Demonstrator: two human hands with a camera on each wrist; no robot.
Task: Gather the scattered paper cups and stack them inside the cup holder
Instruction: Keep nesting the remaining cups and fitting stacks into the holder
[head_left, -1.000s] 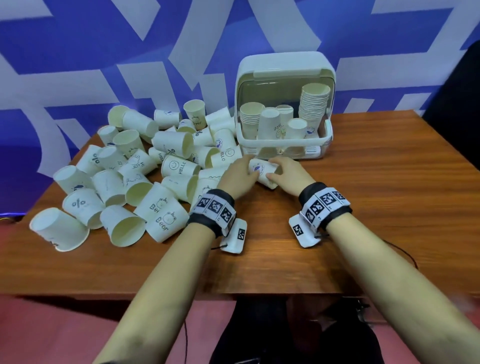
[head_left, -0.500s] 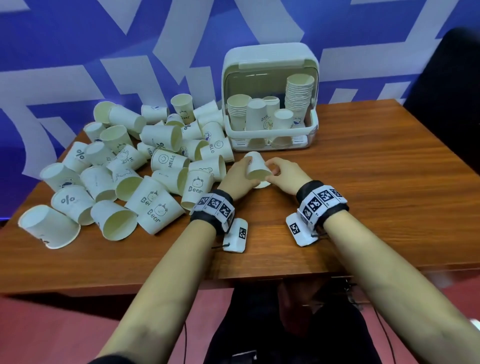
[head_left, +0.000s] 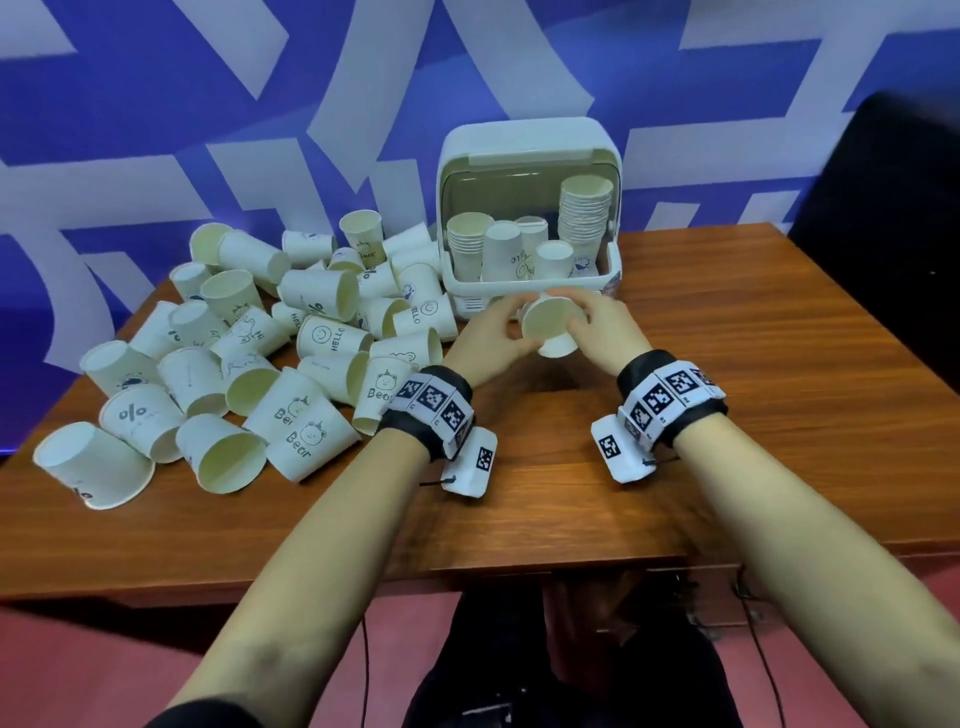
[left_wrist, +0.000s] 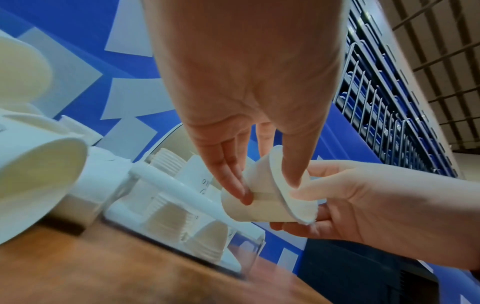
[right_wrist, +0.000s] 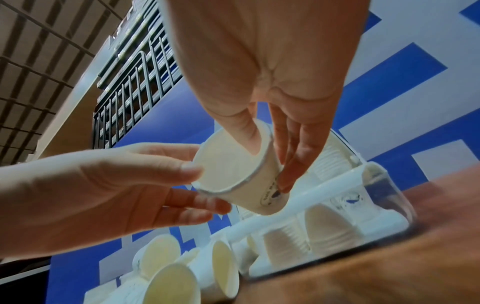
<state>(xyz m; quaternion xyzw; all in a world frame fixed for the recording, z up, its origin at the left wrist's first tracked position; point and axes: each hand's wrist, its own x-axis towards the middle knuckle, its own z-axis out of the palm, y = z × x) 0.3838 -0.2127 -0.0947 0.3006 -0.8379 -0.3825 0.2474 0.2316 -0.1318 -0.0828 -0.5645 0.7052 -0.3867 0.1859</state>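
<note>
**Currently: One Cup Held Between Both Hands, Holder at 12 O'Clock**

Presently a single paper cup (head_left: 551, 326) is held off the table (head_left: 753, 395) between both hands, just in front of the cup holder (head_left: 527, 156). The cup is gripped by the left hand (head_left: 488, 338) with the thumb on the rim and the fingers (left_wrist: 235, 181) laid along the outer wall. It is also pinched by the right hand (head_left: 605, 332), with the thumb inside the mouth and the fingers on the outside wall, as shown in the right wrist view. Neither hand is free.

The long axis of the cup is tilted: the open mouth is turned toward 6 o'clock, facing the person, and the base is pointed away toward the holder. From the hands, the holder lies at 12 o'clock, near. Inside it, a short stack (head_left: 467, 244) stands at the left and a tall stack (head_left: 584, 213) at the right, both mouth up, with some inverted cups between them.

Both hands are about equally near the holder; the tall stack is judged closer to the right hand, the short stack to the left. Before nesting, the cup is judged to need rotation to mouth up, so that its base enters a stack's top cup.

The scattered cups (head_left: 249, 374) remain at 9 to 10 o'clock from the hands, most lying on their sides. The task is judged far from complete.
</note>
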